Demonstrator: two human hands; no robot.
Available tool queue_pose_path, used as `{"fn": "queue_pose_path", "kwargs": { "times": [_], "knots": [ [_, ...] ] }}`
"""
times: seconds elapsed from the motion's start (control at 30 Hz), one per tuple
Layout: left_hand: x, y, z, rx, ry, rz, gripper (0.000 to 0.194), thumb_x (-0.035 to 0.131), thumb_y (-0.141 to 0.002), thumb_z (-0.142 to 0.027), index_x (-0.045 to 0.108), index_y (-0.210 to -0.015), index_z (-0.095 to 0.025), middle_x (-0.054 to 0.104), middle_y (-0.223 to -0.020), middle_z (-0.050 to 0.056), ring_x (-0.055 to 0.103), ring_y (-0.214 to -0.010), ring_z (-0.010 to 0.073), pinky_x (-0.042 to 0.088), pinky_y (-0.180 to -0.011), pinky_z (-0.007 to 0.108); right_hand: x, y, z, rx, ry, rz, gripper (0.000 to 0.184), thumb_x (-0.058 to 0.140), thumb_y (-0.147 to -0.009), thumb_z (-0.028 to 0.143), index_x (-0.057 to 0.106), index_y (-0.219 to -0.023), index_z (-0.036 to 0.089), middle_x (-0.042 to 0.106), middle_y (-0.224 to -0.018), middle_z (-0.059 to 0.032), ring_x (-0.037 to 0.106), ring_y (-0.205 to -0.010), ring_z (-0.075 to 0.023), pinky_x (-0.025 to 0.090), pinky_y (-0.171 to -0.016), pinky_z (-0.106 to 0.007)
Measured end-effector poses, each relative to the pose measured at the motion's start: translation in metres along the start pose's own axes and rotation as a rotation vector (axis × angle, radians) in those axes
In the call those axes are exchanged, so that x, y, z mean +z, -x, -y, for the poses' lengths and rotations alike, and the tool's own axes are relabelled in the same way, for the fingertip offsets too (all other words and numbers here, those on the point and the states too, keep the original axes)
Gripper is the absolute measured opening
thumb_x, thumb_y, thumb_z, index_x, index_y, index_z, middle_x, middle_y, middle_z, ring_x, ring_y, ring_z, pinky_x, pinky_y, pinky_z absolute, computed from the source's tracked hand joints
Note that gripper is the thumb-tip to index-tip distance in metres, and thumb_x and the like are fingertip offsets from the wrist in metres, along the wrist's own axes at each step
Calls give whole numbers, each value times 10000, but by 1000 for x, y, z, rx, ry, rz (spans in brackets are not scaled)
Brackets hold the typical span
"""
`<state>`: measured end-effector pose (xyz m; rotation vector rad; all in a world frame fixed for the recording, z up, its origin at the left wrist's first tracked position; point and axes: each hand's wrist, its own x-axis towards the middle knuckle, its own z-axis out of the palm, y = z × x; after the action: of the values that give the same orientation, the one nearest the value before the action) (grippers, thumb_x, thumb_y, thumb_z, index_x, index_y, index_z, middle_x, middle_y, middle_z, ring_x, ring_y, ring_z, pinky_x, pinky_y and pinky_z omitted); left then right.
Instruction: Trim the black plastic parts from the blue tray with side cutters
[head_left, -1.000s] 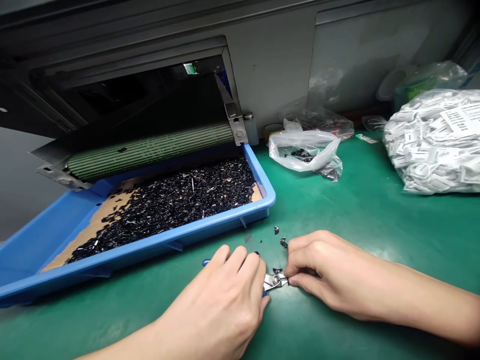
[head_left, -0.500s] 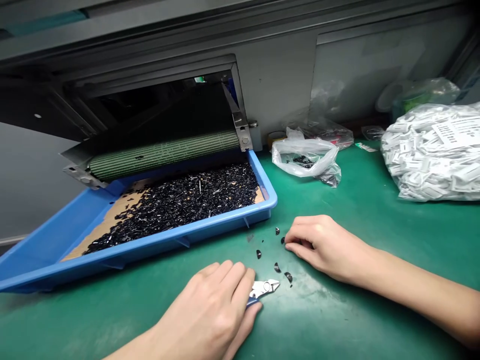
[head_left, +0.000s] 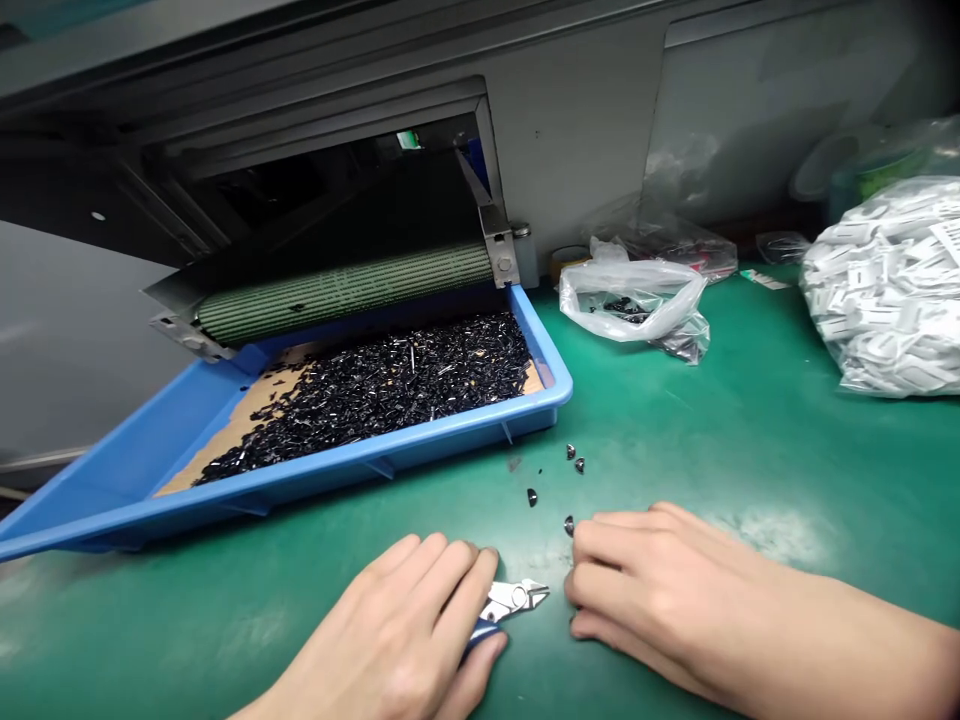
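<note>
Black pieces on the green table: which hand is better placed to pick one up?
Probably the right hand: its fingers are right beside one black piece, while the left hand grips the pliers.

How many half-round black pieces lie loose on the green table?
4: first piece and second piece close together near the blue tray, third piece further left, fourth piece beside the right hand, which may hide more.

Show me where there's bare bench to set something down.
Bare green bench lies between the right hand and the bag of white parts, and between the blue tray and left hand. It's crowded around the cutters and loose black pieces.
</note>
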<state>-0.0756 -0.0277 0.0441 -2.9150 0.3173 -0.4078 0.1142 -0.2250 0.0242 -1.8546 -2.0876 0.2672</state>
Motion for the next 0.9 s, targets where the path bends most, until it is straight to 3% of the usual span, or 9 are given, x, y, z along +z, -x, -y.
{"fn": "queue_pose_path", "kwargs": {
  "times": [0.2,0.37,0.9],
  "knots": [
    [2,-5,-4,19,42,22,319,347,-1098,-253,625,-1198,-132,700,-1000,69,659,-863,234,545,-787,395,6,1,-6,-25,80,-26,228,557,-1091,288,581,-878,213,594,-858,3,554,-731,-182,286,-587,-338],
    [4,-6,-11,42,78,42,371,302,-1101,-278,642,-1140,-137,679,-983,68,630,-838,246,510,-716,413,5,3,-2,-67,155,-15,168,639,-1023,183,605,-859,193,603,-852,-10,557,-722,-189,282,-557,-338],
    [-9,-13,-16,11,110,164,367,293,-1111,-258,629,-1187,-131,663,-1068,73,607,-922,260,450,-751,434,10,3,1,-112,183,-93,145,707,-963,181,621,-846,188,616,-817,-16,576,-669,-205,309,-517,-347]
  ]
}}
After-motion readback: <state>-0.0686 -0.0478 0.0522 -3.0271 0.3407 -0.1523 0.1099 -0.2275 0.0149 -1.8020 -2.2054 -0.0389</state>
